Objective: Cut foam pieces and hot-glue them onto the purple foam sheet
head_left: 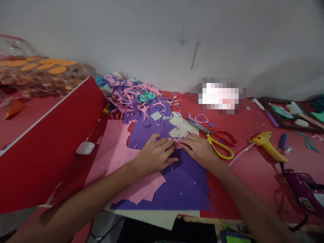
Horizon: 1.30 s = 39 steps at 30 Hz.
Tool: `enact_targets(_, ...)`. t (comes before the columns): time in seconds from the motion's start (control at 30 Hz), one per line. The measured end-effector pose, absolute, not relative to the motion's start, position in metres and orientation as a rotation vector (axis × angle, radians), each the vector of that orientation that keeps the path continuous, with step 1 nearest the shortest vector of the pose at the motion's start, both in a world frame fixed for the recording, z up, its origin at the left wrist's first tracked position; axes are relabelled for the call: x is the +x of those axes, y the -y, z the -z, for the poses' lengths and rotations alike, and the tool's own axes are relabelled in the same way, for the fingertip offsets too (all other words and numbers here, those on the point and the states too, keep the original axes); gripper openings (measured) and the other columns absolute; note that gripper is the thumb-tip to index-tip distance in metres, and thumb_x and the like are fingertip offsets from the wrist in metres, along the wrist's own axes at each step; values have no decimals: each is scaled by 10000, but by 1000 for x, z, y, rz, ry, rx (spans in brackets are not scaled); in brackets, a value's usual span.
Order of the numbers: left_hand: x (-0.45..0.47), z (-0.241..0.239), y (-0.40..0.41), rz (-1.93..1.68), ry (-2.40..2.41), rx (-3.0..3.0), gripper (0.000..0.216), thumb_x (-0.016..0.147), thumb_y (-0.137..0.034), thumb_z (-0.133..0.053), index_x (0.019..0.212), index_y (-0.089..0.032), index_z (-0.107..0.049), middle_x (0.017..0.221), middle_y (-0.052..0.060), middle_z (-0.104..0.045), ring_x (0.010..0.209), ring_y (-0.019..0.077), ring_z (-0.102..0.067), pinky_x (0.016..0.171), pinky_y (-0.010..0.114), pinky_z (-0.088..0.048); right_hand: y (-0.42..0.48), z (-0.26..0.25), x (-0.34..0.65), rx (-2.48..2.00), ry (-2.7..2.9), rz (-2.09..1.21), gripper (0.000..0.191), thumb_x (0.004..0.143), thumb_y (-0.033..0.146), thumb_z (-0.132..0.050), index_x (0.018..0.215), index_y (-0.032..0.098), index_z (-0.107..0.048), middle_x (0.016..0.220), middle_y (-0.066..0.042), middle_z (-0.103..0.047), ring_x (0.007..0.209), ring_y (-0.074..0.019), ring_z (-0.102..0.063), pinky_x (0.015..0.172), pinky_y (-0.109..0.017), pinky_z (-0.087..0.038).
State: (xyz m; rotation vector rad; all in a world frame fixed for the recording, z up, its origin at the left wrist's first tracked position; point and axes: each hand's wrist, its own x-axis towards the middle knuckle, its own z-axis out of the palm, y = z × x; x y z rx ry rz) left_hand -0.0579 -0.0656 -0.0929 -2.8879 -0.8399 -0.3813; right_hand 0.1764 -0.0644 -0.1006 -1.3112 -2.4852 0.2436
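My left hand (158, 152) and my right hand (199, 148) meet over a purple foam sheet (187, 182). Between their fingertips is a small pink foam piece (174, 141), partly covered by the fingers; both hands are closed on it. Under my left forearm lies a larger pink foam sheet (113, 152) with ragged cut edges. Just beyond my right hand are scissors (202, 127) with one red and one yellow handle, lying beside a pale, crumpled-looking sheet (181, 125).
A heap of pink and purple foam scraps (134, 94) is against the wall. A red panel (55, 145) stands at left, near a white earbud case (85, 148). Rightward lie a yellow glue gun (269, 145), a purple socket box (307, 192) and a dark-rimmed tray (286, 127).
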Motion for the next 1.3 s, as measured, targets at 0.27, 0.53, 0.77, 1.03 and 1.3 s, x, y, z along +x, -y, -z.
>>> enact_targets(0.27,-59,93,65,371,840,-2913,437,1057,-485,-429,1241,-143,-627,1268,120,-688,1111,260,-630,963,467,-355,66,102,176,-1310,2480,-246,246,1041,254,-520,1088,200,-755,929,-83,-738,952,-247,-653,875,-362,-488)
enact_targets(0.53,-63,97,49,569,1455,-2791,301,1058,-379,-445,1189,-193,-642,1184,91,-683,1088,263,-614,909,426,-407,64,103,177,-1519,2260,-208,271,1034,348,-530,1134,196,-730,1062,-105,-698,1025,-270,-637,880,-377,-487)
enact_targets(0.77,-59,106,42,708,1593,-2945,202,981,-358,-586,1083,-191,-634,1161,86,-653,1088,257,-606,937,416,-442,62,104,171,-1503,2317,-294,269,960,347,-642,1179,195,-680,1162,-120,-658,1104,-310,-592,942,-427,-474)
enact_targets(1.03,-54,104,36,1152,1890,-3134,90,883,-241,-629,937,-190,-578,816,1,-634,746,159,-569,707,295,-417,58,107,172,-1385,1981,-527,151,908,351,-674,932,205,-646,929,-60,-676,853,-236,-599,792,-360,-464)
enact_targets(1.3,-50,98,39,1653,1872,-3100,227,928,-385,-599,997,-171,-638,900,36,-661,789,147,-584,728,264,-458,56,107,169,-1268,1667,-962,213,846,400,-707,814,193,-670,734,3,-622,687,-169,-549,618,-275,-413)
